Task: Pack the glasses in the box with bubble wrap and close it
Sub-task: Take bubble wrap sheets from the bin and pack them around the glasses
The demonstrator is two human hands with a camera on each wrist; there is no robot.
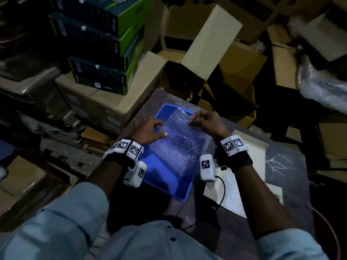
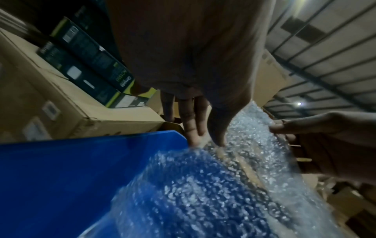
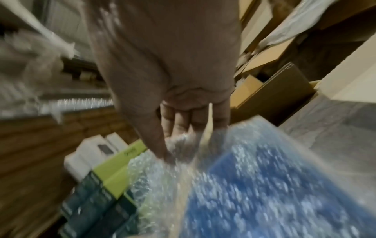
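Note:
A clear sheet of bubble wrap [image 1: 178,139] is held spread above a blue plastic tray [image 1: 165,109] on the table. My left hand [image 1: 161,130] pinches the sheet's left edge between thumb and fingers, which the left wrist view shows as the left hand [image 2: 205,141] on the bubble wrap [image 2: 203,193]. My right hand [image 1: 193,120] pinches the far right corner, seen close up as the right hand [image 3: 173,149] on the blurred bubble wrap [image 3: 254,185]. A dark shape shows dimly under the sheet; I cannot tell whether it is the glasses. A flat cream cardboard box [image 1: 251,152] lies right of the tray.
The grey table [image 1: 289,166] is small, with the tray on its left half. Green and black product boxes [image 1: 105,53] are stacked on cartons at the far left. An open carton [image 1: 212,44] stands behind the table, and a bubble wrap roll [image 1: 319,85] lies at the right.

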